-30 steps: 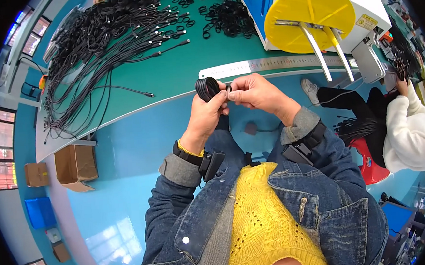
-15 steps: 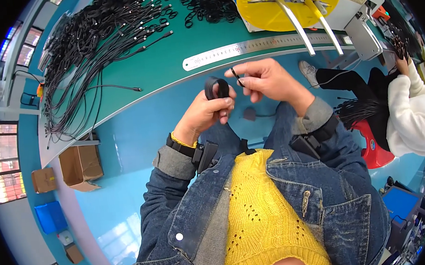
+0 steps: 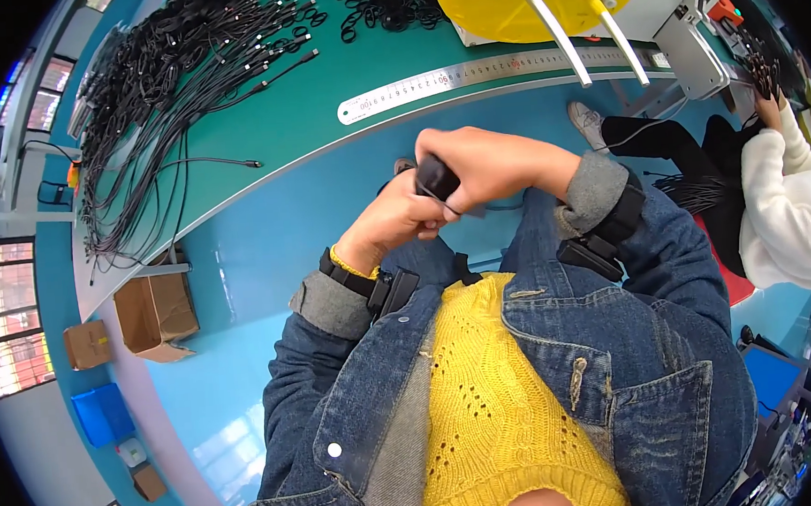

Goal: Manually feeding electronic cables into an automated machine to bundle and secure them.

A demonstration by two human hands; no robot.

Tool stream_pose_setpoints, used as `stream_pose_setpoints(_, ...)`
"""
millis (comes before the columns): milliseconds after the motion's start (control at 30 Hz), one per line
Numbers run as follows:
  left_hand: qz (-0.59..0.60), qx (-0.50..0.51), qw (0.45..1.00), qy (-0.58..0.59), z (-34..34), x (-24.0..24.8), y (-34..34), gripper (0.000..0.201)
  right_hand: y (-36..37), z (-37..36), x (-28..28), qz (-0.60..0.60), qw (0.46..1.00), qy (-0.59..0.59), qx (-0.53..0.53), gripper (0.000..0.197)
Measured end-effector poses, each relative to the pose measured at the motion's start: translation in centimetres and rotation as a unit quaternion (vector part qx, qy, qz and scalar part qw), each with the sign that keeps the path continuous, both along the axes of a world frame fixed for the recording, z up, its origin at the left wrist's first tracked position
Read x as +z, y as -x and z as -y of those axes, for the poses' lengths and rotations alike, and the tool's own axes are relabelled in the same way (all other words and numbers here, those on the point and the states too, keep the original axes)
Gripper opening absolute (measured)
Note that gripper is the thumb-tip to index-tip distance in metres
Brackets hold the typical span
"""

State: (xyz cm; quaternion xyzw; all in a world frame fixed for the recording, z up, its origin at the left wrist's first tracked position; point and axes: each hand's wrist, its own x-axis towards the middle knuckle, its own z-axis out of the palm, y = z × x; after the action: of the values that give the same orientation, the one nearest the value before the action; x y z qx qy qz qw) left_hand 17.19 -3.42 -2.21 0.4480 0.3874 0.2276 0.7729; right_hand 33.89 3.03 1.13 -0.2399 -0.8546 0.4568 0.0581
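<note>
By tabletop (image 3: 292, 115), L hand (image 3: 392, 216) grip clamps rounded blk coil (image 3: 434, 177); R hand (image 3: 493, 164), thin band (image 3: 440, 202).

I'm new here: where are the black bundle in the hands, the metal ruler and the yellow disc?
Black bundle (image 3: 435, 178): head view, its visible upper part.
Metal ruler (image 3: 496, 68): head view, middle of its flat face.
Yellow disc (image 3: 564, 7): head view, its face between the two rods.
</note>
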Motion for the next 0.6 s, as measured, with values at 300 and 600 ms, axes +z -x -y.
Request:
stream_pose_setpoints(300, 0.252, 0.09, 0.956, 0.12, 0.2, -1.5, 1.3, 0.04, -2.0, 0.8, -2.2, -0.202, 0.861, 0.372, -0.282, 0.022)
stream_pose_setpoints(600, 0.267, 0.074, 0.952, 0.132, 0.9, -0.3, 0.8, 0.041, -0.6, 0.4, -2.1, -0.019, 0.992, -0.082, -0.093, 0.021)
